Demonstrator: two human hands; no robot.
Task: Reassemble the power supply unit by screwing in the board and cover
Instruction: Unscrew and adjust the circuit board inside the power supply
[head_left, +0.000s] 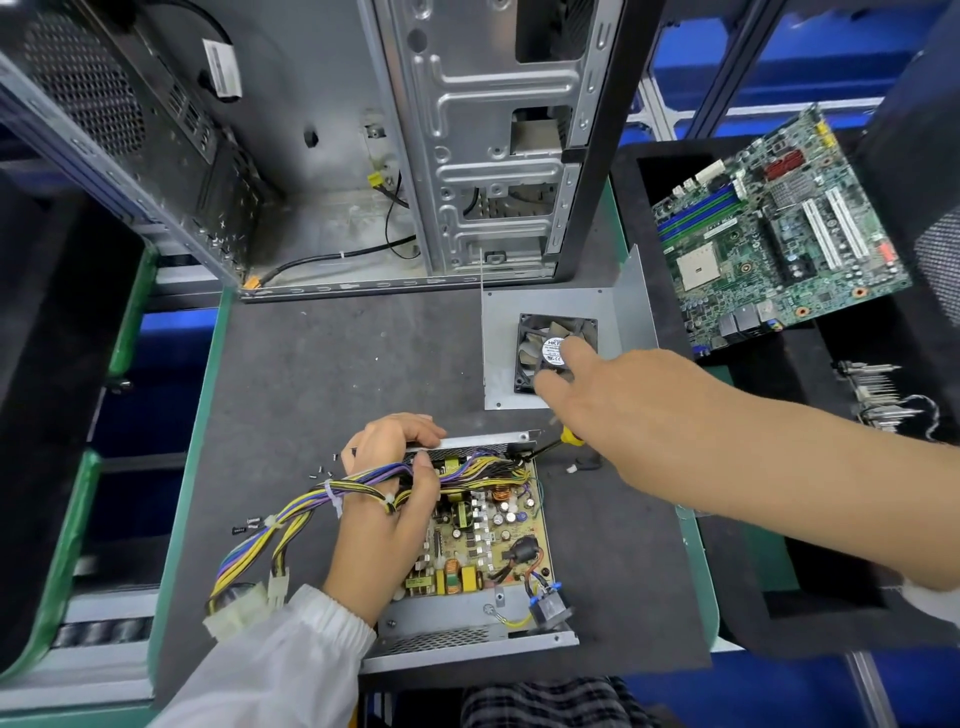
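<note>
Grey mat (322, 374) carries the open PSU (467, 613), board (493, 525) seated inside; our left hand (395, 499) grips its far wall, thumb in, cable bundle (291, 514) draped over the wrist; right hand (597, 400) hovers over the cover's (498, 332) fan (540, 353), forefinger out, other fingers hidden; loose screws (322, 470) left; case (363, 156) behind, motherboard (779, 228) right.

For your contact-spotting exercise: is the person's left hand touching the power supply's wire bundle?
Touching. The head view shows the left hand on the wire bundle, with wires running under its thumb and fingers.
</note>
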